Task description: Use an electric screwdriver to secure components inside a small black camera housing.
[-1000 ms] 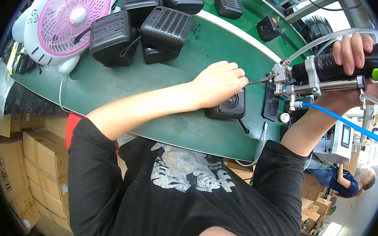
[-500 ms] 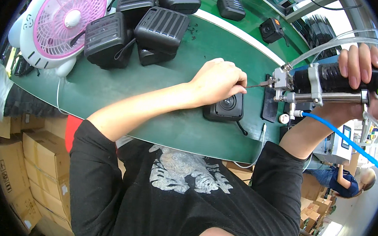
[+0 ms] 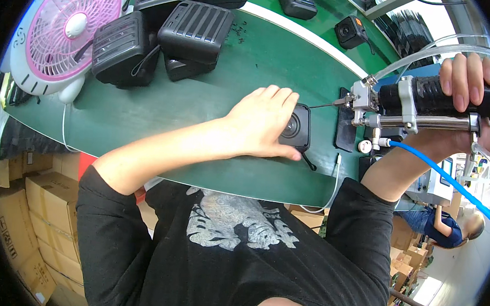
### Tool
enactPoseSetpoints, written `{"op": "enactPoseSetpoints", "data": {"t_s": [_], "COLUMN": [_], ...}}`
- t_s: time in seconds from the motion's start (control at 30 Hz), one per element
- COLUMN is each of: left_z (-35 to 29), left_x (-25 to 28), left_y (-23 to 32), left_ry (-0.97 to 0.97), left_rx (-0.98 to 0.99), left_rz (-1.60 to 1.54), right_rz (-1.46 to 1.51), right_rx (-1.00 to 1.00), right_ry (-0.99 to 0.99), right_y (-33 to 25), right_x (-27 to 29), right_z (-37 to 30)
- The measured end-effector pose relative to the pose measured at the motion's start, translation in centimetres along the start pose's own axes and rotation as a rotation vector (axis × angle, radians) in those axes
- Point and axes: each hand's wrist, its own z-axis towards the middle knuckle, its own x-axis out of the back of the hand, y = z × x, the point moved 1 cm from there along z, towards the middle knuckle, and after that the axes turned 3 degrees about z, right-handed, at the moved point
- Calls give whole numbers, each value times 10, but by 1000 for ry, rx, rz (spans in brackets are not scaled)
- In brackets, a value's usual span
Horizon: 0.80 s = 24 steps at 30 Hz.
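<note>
On the green table a small black speaker [image 3: 296, 129] lies with its round cone facing up and a short strap at its near right corner. My left hand [image 3: 262, 122] grips it from the left, fingers at the far side and thumb along the near side, hiding its left part. Closed around a black powered screwdriver [image 3: 422, 100], my right hand [image 3: 467, 82] holds the tool level at the right. Its thin bit [image 3: 322, 106] points left, the tip close to the speaker's far right corner; whether they touch I cannot tell.
Several black speakers [image 3: 196, 32] are heaped at the back left beside a pink and white fan [image 3: 76, 26]. Tiny dark screws [image 3: 238, 32] lie scattered there. A blue air hose [image 3: 451, 182] runs from the screwdriver. A black phone-like slab [image 3: 346, 128] and white cable [image 3: 336, 181] lie nearby.
My left hand has moved from pinching at the screwdriver bit's tip to lying across the speaker with its fingers spread around it. The screwdriver has hardly moved.
</note>
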Motion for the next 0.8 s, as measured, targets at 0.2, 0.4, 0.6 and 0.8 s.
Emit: {"op": "enactPoseSetpoints", "data": {"t_s": [0.2, 0.4, 0.6, 0.8], "left_z": [-5, -8, -8, -7], "left_x": [-10, -15, -16, -17], "left_y": [-1, -2, 0, 0], "left_ry": [-25, 37, 47, 45], "left_rx": [49, 35, 31, 44], "left_rz": [-30, 42, 30, 30], "right_rz": [12, 26, -6, -81], "right_rx": [-32, -66, -46, -54], "right_ry": [-58, -109, -27, 3], "right_y": [4, 30, 52, 26], "right_x": [1, -11, -13, -9], "right_z": [5, 9, -8, 3]}}
